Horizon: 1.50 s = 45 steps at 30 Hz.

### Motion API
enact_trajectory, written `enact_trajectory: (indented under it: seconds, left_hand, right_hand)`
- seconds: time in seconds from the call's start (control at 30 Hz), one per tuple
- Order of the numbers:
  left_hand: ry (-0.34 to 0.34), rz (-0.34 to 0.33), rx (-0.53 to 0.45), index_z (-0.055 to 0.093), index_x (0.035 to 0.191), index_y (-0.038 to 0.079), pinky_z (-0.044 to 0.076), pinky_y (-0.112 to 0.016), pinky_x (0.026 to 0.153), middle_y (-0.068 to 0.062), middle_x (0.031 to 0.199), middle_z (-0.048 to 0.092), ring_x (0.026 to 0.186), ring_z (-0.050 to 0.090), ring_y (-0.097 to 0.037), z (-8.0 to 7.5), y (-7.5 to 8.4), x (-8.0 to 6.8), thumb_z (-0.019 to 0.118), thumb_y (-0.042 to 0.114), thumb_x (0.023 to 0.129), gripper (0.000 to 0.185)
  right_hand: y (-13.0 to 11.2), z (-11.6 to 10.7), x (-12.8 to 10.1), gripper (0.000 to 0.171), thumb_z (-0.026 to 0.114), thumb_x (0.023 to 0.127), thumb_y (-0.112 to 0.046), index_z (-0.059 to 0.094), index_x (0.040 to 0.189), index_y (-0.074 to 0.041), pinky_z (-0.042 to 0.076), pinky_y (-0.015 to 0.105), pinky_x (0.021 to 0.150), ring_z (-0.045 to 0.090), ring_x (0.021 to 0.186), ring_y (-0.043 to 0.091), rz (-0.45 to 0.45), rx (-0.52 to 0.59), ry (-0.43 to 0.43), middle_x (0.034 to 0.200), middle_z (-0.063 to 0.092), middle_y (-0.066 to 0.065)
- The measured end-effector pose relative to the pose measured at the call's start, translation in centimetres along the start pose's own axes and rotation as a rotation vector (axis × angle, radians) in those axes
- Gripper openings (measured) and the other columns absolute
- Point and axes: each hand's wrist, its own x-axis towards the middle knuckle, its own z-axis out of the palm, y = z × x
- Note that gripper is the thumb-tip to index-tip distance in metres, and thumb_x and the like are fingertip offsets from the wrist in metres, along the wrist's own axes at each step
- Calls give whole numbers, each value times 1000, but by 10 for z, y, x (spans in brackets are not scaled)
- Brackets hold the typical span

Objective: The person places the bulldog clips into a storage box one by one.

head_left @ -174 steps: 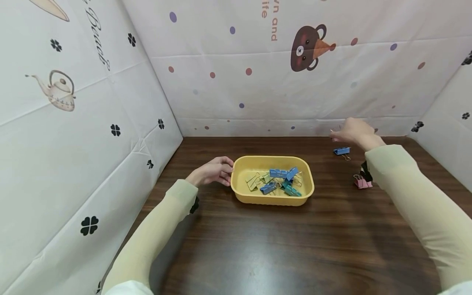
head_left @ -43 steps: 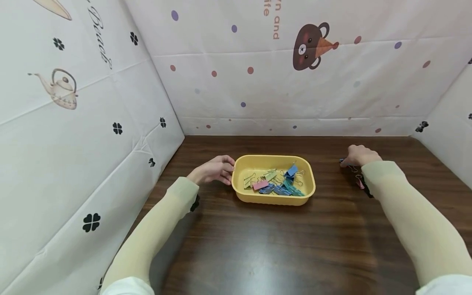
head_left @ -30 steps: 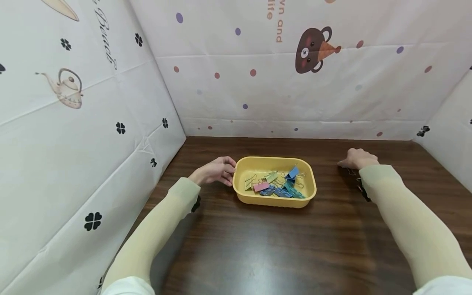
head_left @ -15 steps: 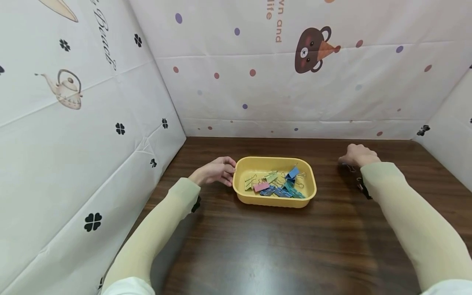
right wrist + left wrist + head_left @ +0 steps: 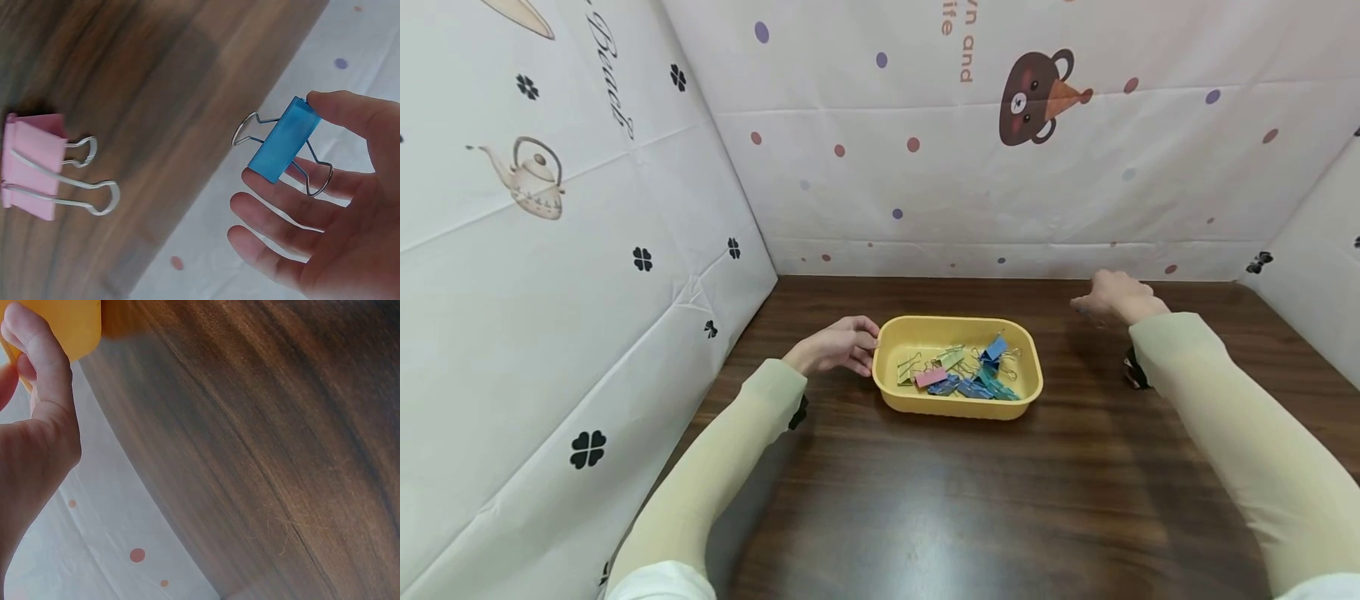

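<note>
Between my thumb and forefinger [image 5: 350,115] I pinch a blue clip [image 5: 284,139], its wire handles sticking out either side; the other fingers of my right hand [image 5: 325,212] lie loosely spread beneath it; the hand [image 5: 1116,296] is lifted off the table [image 5: 970,500], to the right of the yellow tray [image 5: 958,404] and well apart from it. My left hand [image 5: 835,346] rests against the tray's left end, the fingers [image 5: 37,356] curled on its wall [image 5: 69,325] to steady it; it holds nothing else.

Inside the tray lies a small heap of clips [image 5: 966,375], blue, green and one pink [image 5: 930,377], so I judge most of the gathering done. Left outside, as far as I can see, are the blue one in my grip and a pink clip [image 5: 37,165] lying flat on the wood below my right hand; in the head view my sleeve [image 5: 1225,417] hides that pink one, so I cannot tell whether anything more lies there.
</note>
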Motion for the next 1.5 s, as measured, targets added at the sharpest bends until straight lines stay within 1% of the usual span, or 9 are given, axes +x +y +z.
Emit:
enact_trajectory:
  seconds: [0.23, 0.3, 0.43, 0.67, 0.8, 1.07, 1.23, 1.33, 1.5]
  left_hand:
    - [-4, 3, 0, 38, 126, 3, 58, -33, 61, -10, 84, 57, 63, 61, -19, 0, 1, -1, 49, 8, 98, 30]
    - [-4, 6, 0, 38, 126, 3, 58, -32, 60, -11, 84, 57, 63, 61, -19, 0, 1, 0, 50, 8, 98, 30]
    - [-5, 11, -4, 38, 126, 2, 58, -32, 60, -11, 84, 57, 62, 61, -19, 0, 0, 0, 50, 8, 98, 30]
    - [-10, 7, -11, 38, 126, 2, 58, -32, 60, -11, 82, 57, 62, 61, -19, 1, 0, -1, 49, 8, 99, 30]
    - [-7, 10, -5, 39, 124, 3, 58, -33, 60, -10, 81, 57, 62, 61, -19, 1, -1, -1, 49, 8, 99, 28]
    - [-4, 13, -10, 38, 124, 3, 58, -33, 60, -9, 79, 58, 61, 60, -19, 1, 0, -1, 50, 7, 98, 28]
    - [-7, 15, -3, 39, 126, 2, 58, -32, 60, -11, 84, 58, 62, 61, -19, 0, -1, 0, 49, 8, 99, 29]
    - [-10, 19, 4, 39, 125, 2, 58, -33, 61, -12, 86, 58, 63, 62, -20, 0, -1, 1, 49, 8, 100, 28]
    - [-14, 21, 13, 39, 126, 1, 59, -33, 61, -13, 87, 58, 63, 62, -20, 0, -1, 1, 48, 8, 100, 29]
  right_hand:
    - [-20, -10, 0, 57, 54, 91, -48, 54, 112, 5, 46, 59, 74, 59, 97, 45, -60, -34, 87, 107, 60, 29]
    - [-27, -12, -1, 56, 54, 91, -49, 56, 109, 4, 46, 58, 73, 60, 95, 43, -72, -30, 99, 104, 62, 27]
    - [-41, -14, -6, 49, 54, 91, -49, 58, 96, -1, 45, 49, 64, 60, 82, 34, -102, -10, 121, 81, 64, 14]
    - [-68, -20, -16, 56, 54, 92, -48, 52, 117, 3, 47, 48, 66, 62, 84, 32, -161, -9, 137, 75, 67, 11]
    - [-81, -22, -21, 57, 55, 93, -45, 50, 123, 2, 48, 48, 67, 63, 83, 30, -185, -17, 147, 70, 67, 8]
    - [-104, -24, -33, 60, 57, 92, -46, 50, 128, 2, 50, 46, 65, 63, 66, 19, -246, -32, 156, 70, 69, 6]
    - [-118, -23, -42, 60, 59, 92, -45, 49, 130, 0, 51, 43, 61, 64, 63, 16, -289, -28, 155, 69, 70, 3]
    - [-124, -21, -46, 59, 60, 92, -44, 49, 131, -1, 51, 40, 58, 66, 64, 18, -307, -22, 149, 73, 71, 5]
    - [-132, -16, -52, 54, 62, 91, -43, 54, 126, -4, 52, 41, 59, 67, 78, 24, -340, -45, 166, 95, 70, 12]
